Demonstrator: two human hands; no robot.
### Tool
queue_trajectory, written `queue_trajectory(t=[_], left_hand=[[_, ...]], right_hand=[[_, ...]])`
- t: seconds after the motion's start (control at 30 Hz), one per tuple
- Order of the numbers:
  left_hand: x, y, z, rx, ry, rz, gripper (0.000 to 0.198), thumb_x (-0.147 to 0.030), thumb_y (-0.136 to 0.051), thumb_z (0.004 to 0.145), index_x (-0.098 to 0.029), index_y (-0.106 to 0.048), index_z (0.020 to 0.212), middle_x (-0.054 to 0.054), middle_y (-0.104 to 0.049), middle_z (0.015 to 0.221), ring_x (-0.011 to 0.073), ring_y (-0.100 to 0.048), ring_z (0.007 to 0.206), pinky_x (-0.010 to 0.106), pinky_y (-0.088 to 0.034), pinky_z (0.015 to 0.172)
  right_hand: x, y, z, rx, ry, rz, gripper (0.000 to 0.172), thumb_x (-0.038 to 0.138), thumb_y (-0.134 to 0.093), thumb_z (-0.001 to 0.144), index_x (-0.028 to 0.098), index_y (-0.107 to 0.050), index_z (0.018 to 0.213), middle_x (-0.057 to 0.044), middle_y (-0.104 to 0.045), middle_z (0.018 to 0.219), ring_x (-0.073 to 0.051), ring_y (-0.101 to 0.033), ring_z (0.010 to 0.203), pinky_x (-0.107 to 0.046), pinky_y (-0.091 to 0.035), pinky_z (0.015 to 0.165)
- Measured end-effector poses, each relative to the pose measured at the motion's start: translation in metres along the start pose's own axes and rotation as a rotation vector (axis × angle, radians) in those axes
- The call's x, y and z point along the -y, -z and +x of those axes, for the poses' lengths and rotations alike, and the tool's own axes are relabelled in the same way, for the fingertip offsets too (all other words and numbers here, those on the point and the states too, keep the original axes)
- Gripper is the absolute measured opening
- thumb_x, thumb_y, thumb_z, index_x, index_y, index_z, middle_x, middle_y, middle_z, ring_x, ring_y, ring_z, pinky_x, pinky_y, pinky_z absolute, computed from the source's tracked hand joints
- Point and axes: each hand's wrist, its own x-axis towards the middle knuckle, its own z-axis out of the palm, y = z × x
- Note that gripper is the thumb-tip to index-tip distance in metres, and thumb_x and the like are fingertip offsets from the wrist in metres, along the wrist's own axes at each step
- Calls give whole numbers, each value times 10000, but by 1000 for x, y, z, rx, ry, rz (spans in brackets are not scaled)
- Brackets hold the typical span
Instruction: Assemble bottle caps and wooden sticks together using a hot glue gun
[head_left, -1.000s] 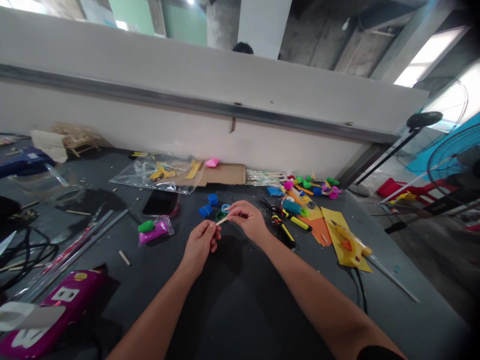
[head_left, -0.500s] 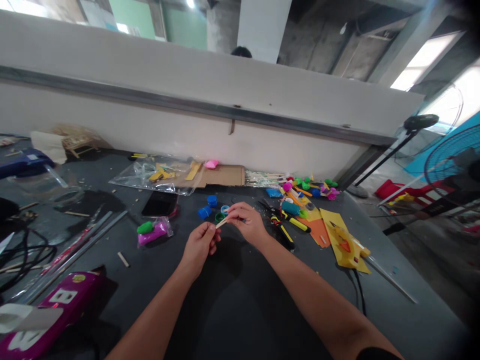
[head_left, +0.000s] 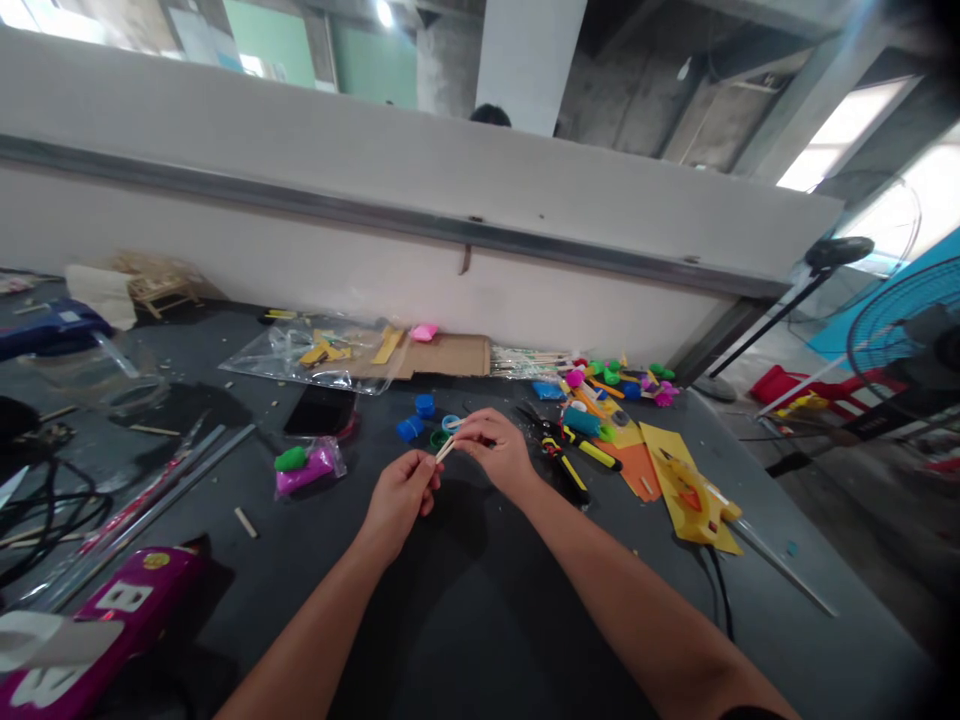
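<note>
My left hand pinches the near end of thin pale wooden sticks between thumb and forefinger. At their far end my right hand closes its fingertips on the same sticks. Two sticks seem to lie side by side, tilted up to the right. Just beyond my hands stand blue caps, a green ring-shaped lid and a light blue ring. Right of my right hand lie yellow-and-black pliers.
A yellow glue gun rests on yellow paper at the right. Left are a phone, a bag of purple clay, clear tubes and a magenta device. Cardboard lies by the partition.
The two sticks now show as separate lengths between my fingers, where they looked like one before. Both hands stay in nearly the same place; the view has shifted slightly.
</note>
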Motion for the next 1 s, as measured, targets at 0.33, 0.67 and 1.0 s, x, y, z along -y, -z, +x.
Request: queue_trajectory(t=[0.33,0.67,1.0], left_hand=[[2,1,1,4,-43,58,250,-389,-567,738,-151,-539,667,-47,-470,547,40,-366,371,169,-271,331],[2,1,1,-12,-39,39,254,-389,-569,742,-148,-538,669,-44,-464,540,45,-351,392,166,-286,329],[-1,3,-1,-77,-169,37,264,-408,-517,789,-157,-596,772,-15,-510,603,77,-414,452,189,-338,374]], right_hand=[[-1,-10,1,20,-403,420,229,289,-732,610,185,-681,808,28,-607,611,-63,-457,429,-190,-392,394],[1,-9,1,34,-444,473,148,274,-734,604,177,-696,710,33,-598,520,-73,-488,426,-196,-414,415],[6,-12,0,-24,-469,538,148,258,-717,620,160,-680,724,15,-624,568,-66,-488,423,-188,-415,399]])
